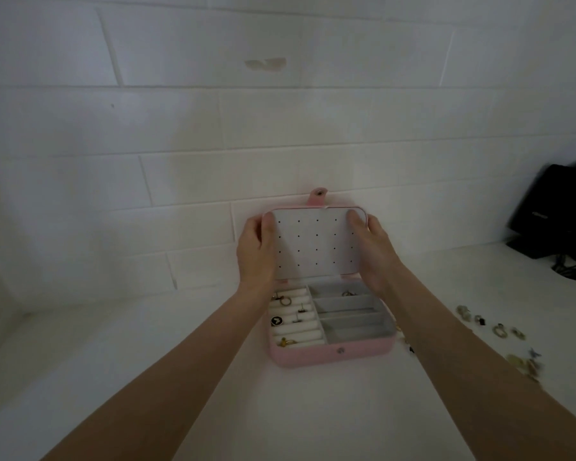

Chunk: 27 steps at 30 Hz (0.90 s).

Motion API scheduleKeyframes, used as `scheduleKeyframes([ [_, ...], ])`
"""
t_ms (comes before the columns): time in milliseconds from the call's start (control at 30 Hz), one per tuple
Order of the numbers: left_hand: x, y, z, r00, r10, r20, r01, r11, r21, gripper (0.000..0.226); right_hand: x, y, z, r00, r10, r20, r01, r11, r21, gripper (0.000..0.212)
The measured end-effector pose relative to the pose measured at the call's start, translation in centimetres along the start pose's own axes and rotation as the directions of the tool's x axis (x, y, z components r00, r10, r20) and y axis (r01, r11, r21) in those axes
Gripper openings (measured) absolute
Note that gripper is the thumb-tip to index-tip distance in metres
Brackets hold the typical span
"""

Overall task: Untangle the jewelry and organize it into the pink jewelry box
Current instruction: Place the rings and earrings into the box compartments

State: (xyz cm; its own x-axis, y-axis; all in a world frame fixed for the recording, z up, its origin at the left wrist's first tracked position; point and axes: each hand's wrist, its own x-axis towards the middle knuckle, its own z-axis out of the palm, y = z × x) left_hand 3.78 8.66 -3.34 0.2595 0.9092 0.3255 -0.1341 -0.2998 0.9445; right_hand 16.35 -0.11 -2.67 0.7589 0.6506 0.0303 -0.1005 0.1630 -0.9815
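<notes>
Hands frame the raised lid (315,244) of the pink jewelry box (333,354), which sits open on the white desk (147,361) close to the white brick wall (280,128). The left hand (255,251) holds the lid's left edge, thumb lying on the white perforated panel inside and the other fingers curled out of sight behind. The right hand (373,251) grips the right edge the same way, thumb on the panel near its upper corner. The lid stands nearly upright, its pink snap tab (318,196) sticking up above it.

In the base, the left half has white ring rolls (300,322) carrying several rings and small pieces, among them a round black one (276,321) and a gold one (285,342). The right half has grey compartments (353,314); the farthest holds one small piece (348,293), too small to identify.

Loose jewelry (499,331) lies scattered on the desk to the right of the box, beyond the right forearm. A black object (556,211) sits at the far right edge.
</notes>
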Motion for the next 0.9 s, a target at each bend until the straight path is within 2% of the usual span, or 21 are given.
scheduleKeyframes([
  [167, -0.2, -0.1, 0.2, 0.994, 0.077, -0.073, -0.071, 0.994, 0.079, 0.021, 0.6, 0.2, 0.4, 0.998, -0.053, -0.016, 0.053, 0.999, 0.007, 0.022],
  [333, 0.0, -0.1, 0.2, 0.987, 0.138, -0.08, -0.126, 0.982, 0.142, 0.021, 1.1, 0.4, 0.8, 0.998, -0.037, -0.042, 0.038, 0.999, 0.038, 0.019],
  [467, 0.4, 0.1, -0.2, 0.985, 0.165, 0.048, -0.172, 0.953, 0.248, 0.024, 1.4, 0.5, 0.0, 0.995, -0.059, -0.079, 0.063, 0.996, 0.057, 0.019],
  [533, 0.7, -0.1, -0.8, 0.966, 0.231, 0.117, -0.258, 0.903, 0.342, 0.022, 1.6, 0.2, -0.6, 0.991, -0.088, -0.097, 0.092, 0.995, 0.045, 0.019],
  [600, 0.5, -0.4, -1.5, 0.92, 0.367, 0.138, -0.389, 0.809, 0.441, 0.021, 1.7, 0.0, -0.9, 0.989, -0.101, -0.106, 0.105, 0.994, 0.032, 0.021],
  [667, 0.0, -0.4, -1.8, 0.873, 0.464, 0.153, -0.477, 0.743, 0.469, 0.026, 1.8, 0.0, -1.0, 0.991, -0.083, -0.104, 0.087, 0.996, 0.027, 0.021],
  [700, -0.3, -0.4, -1.9, 0.845, 0.495, 0.205, -0.528, 0.708, 0.468, 0.027, 1.8, 0.0, -1.0, 0.994, -0.062, -0.092, 0.065, 0.997, 0.027, 0.022],
  [800, -1.1, -0.9, -1.9, 0.688, 0.533, 0.493, -0.726, 0.522, 0.448, 0.032, 1.6, 0.2, -0.9, 0.998, -0.019, -0.054, 0.018, 1.0, -0.009, 0.03],
  [833, -1.2, -1.2, -1.9, 0.65, 0.523, 0.55, -0.758, 0.488, 0.432, 0.033, 1.5, 0.2, -0.9, 0.999, -0.024, -0.049, 0.023, 0.999, -0.035, 0.032],
  [900, -1.5, -1.5, -2.1, 0.64, 0.504, 0.58, -0.764, 0.499, 0.41, 0.033, 1.3, -0.1, -1.0, 0.999, -0.032, -0.041, 0.029, 0.997, -0.074, 0.036],
])
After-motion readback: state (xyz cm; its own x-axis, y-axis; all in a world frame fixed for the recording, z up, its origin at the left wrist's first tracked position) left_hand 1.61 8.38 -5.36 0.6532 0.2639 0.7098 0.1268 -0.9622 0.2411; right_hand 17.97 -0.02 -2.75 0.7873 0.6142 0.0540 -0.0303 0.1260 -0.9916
